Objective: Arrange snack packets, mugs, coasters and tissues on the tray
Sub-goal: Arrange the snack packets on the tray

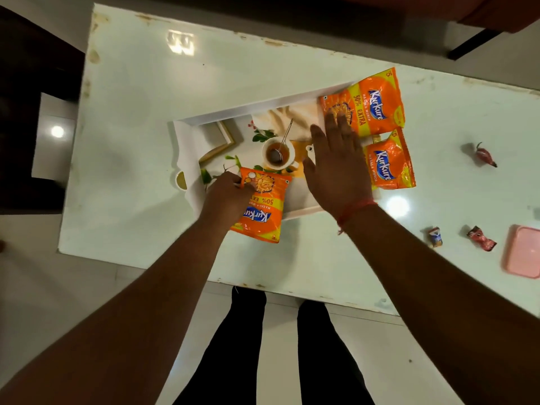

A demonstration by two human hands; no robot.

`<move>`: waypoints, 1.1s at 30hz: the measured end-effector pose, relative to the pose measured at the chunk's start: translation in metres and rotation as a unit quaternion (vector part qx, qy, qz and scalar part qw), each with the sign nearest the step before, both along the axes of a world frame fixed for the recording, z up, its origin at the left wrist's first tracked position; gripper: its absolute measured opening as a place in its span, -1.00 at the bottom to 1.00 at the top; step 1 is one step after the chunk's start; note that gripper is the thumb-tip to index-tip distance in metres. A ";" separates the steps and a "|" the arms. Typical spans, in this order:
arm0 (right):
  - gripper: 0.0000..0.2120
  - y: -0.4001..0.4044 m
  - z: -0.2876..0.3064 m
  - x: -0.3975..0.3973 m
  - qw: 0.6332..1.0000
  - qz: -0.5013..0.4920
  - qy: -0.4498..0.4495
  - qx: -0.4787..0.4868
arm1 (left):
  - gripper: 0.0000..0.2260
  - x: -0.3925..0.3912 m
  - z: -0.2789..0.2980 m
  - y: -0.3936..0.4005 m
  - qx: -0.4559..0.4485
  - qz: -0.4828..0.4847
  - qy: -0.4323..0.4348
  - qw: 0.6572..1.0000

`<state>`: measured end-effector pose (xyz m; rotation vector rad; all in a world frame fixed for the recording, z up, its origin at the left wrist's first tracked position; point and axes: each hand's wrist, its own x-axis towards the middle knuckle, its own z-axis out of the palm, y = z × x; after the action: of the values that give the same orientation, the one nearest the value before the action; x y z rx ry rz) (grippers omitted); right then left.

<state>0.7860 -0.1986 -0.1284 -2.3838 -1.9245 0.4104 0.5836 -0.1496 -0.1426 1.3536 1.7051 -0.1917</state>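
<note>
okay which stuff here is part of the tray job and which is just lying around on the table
Job: tray; three orange snack packets; mug; tissue.
Lying about: three wrapped sweets; pink lid.

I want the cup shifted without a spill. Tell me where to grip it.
Judging by its pose, grip the cup by its rim and outer wall from the near-left side. It is full of tea, a strainer leans out over its far-right edge, and the right hand crowds that side.
</note>
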 end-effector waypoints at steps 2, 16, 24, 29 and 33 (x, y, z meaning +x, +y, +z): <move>-0.55 -0.021 0.006 -0.024 0.993 -0.050 0.095 0.053 | -0.66 0.003 0.001 0.002 -0.006 0.044 -0.014 0.999; -0.79 -0.050 0.012 -0.058 0.775 -0.433 0.456 0.058 | -0.75 0.053 0.013 -0.022 -0.121 0.354 -0.219 0.901; -0.75 -0.005 0.017 0.019 0.902 -0.326 0.278 0.049 | -0.69 0.088 0.021 -0.009 0.013 0.069 -0.215 0.974; -0.80 0.007 0.020 0.044 0.936 -0.290 0.196 0.033 | -0.64 0.119 0.016 0.001 -0.043 0.097 -0.291 0.951; -0.78 0.006 0.022 0.053 0.962 -0.252 0.099 0.026 | -0.64 0.127 0.010 0.003 -0.032 0.092 -0.278 0.956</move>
<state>0.8395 -0.1925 -0.1067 -2.5575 -1.1714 0.5242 0.7109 -0.1467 -0.1330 1.0620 1.3196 0.2242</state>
